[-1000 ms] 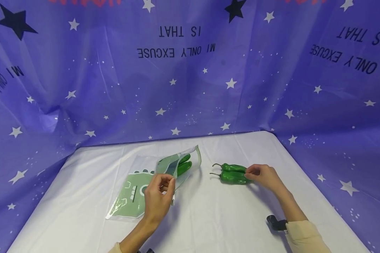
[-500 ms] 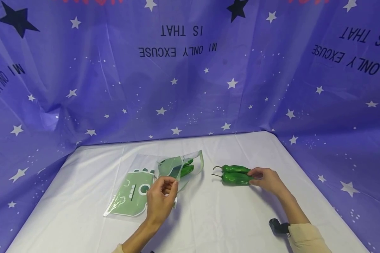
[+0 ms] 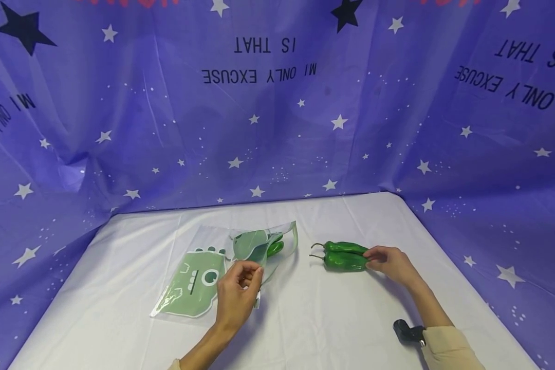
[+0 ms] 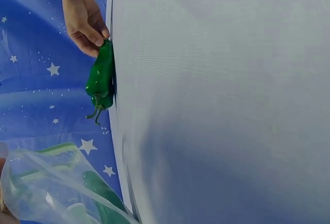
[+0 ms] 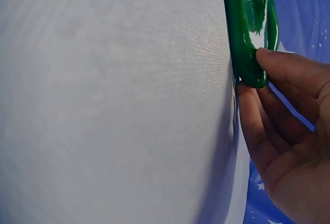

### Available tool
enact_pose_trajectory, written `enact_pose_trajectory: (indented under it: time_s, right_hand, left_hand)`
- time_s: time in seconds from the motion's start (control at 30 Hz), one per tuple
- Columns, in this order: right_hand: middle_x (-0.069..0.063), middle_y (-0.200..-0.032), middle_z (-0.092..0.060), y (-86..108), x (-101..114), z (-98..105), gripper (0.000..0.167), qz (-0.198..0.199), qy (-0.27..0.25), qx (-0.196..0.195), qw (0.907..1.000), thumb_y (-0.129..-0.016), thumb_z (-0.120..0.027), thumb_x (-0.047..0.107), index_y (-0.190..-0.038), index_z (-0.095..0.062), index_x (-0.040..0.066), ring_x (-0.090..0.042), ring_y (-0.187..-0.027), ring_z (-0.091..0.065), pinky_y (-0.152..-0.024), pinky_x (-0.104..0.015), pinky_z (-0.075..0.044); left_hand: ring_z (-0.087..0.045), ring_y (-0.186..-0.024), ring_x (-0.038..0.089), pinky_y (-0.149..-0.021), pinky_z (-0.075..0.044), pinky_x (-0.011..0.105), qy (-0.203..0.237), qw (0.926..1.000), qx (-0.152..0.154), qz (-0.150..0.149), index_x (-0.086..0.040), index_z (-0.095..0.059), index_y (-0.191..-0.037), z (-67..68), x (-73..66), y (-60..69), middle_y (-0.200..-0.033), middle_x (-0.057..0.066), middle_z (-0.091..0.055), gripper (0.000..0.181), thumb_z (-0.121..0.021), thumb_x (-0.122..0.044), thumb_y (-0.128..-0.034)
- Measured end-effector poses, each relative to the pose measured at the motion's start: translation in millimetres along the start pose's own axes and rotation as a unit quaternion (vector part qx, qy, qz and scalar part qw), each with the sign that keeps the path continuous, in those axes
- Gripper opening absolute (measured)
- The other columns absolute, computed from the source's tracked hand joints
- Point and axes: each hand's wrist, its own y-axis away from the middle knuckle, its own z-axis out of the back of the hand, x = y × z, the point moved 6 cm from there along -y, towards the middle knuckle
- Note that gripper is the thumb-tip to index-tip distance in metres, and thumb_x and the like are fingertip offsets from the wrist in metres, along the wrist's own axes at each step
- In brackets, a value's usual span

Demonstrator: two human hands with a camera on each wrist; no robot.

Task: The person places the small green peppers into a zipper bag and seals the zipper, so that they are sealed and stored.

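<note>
Two glossy green peppers (image 3: 344, 260) lie side by side on the white cloth, stems pointing left. My right hand (image 3: 393, 264) pinches their pointed ends between thumb and fingers; in the right wrist view, the thumb (image 5: 294, 69) is on a tip. To the left lies a clear plastic zip bag (image 3: 189, 288) with a green one-eyed monster print. My left hand (image 3: 238, 295) pinches the bag's upper layer near its mouth, which gapes toward the right. Inside the bag are more green peppers (image 3: 275, 248), partly hidden by the print. The left wrist view shows only a sliver of my left hand.
A white cloth (image 3: 314, 318) covers the table. Purple sheeting (image 3: 277, 128) with stars and upside-down lettering rises behind and at both sides. A black device (image 3: 408, 331) sits at my right wrist, beside a beige sleeve (image 3: 448, 347).
My left hand has moved slightly right and down with the bag's edge, so the film covers more of the peppers inside. My right hand has shifted slightly right and down at the pepper tips.
</note>
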Motion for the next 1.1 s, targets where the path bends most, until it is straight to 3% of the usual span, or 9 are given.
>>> enact_pose_trajectory:
  time_s: [0.23,0.37,0.5,0.6,0.73,0.97,1.1]
  right_hand:
    - [-0.003,-0.09,-0.071,0.8,0.1,0.5,0.023,-0.013,-0.01,0.007,0.9998,-0.083,-0.074,0.019,-0.103,-0.07,0.009,-0.018,-0.083,-0.066,-0.075,-0.035,-0.048]
    - [-0.004,-0.094,-0.07,1.9,3.8,3.6,0.028,-0.037,-0.077,0.011,0.9963,-0.085,-0.073,0.027,-0.106,-0.069,0.009,-0.018,-0.086,-0.065,-0.076,-0.034,-0.051]
    - [-0.008,-0.1,-0.07,-0.1,20.6,18.9,0.033,-0.035,-0.13,-0.025,0.9906,-0.085,-0.072,0.031,-0.108,-0.068,0.007,-0.022,-0.091,-0.065,-0.078,-0.034,-0.053]
    - [-0.008,-0.099,-0.07,-6.3,41.5,32.9,0.033,-0.005,-0.113,-0.068,0.9913,-0.085,-0.072,0.034,-0.106,-0.07,0.009,-0.017,-0.088,-0.066,-0.075,-0.027,-0.053]
    - [0.0,-0.089,-0.071,-16.7,73.9,40.0,0.025,0.038,-0.052,-0.116,0.9911,-0.083,-0.074,0.034,-0.1,-0.074,0.015,-0.01,-0.08,-0.066,-0.068,-0.021,-0.051]
    - [0.004,-0.08,-0.071,-29.1,119.8,26.5,0.016,0.104,0.009,-0.158,0.9818,-0.079,-0.079,0.027,-0.091,-0.076,0.017,-0.012,-0.071,-0.066,-0.062,-0.028,-0.051]
    - [0.001,-0.081,-0.071,-33.6,143.0,17.1,0.013,0.146,0.038,-0.16,0.9755,-0.076,-0.081,0.018,-0.087,-0.076,0.014,-0.013,-0.068,-0.065,-0.061,-0.03,-0.052]
  left_hand:
    - [-0.057,-0.053,0.017,-0.045,-0.047,0.017,0.023,0.9997,-0.005,0.01,0.004,-0.06,-0.083,-0.4,0.3,-0.7,-0.069,0.009,-0.059,0.016,-0.068,0.016,-0.0766]
    - [-0.057,-0.054,0.021,-0.047,-0.048,0.018,0.043,0.999,-0.005,0.009,0.006,-0.06,-0.085,-0.7,0.0,-0.8,-0.071,0.012,-0.059,0.015,-0.067,0.017,-0.0775]
    - [-0.057,-0.054,0.022,-0.048,-0.048,0.018,0.048,0.9988,-0.005,0.0,0.006,-0.059,-0.085,-0.4,-1.4,-1.6,-0.071,0.013,-0.058,0.015,-0.066,0.017,-0.0775]
    - [-0.056,-0.053,0.022,-0.048,-0.047,0.018,0.045,0.9989,-0.007,-0.009,0.005,-0.059,-0.085,0.0,-2.1,-2.1,-0.071,0.013,-0.058,0.016,-0.066,0.017,-0.0773]
    - [-0.056,-0.054,0.021,-0.049,-0.047,0.018,0.038,0.999,-0.009,-0.02,0.005,-0.06,-0.086,-1.4,1.9,-0.2,-0.072,0.012,-0.058,0.017,-0.066,0.017,-0.0772]
    - [-0.056,-0.06,0.008,-0.052,-0.048,0.015,0.023,0.9984,0.001,-0.052,-0.005,-0.062,-0.09,-9.9,28.6,11.6,-0.08,-0.001,-0.058,0.016,-0.069,0.007,-0.0817]
    - [-0.056,-0.06,0.008,-0.053,-0.048,0.015,0.015,0.9978,-0.001,-0.065,-0.004,-0.063,-0.089,-9.7,25.9,10.7,-0.078,-0.002,-0.058,0.018,-0.07,0.009,-0.079]
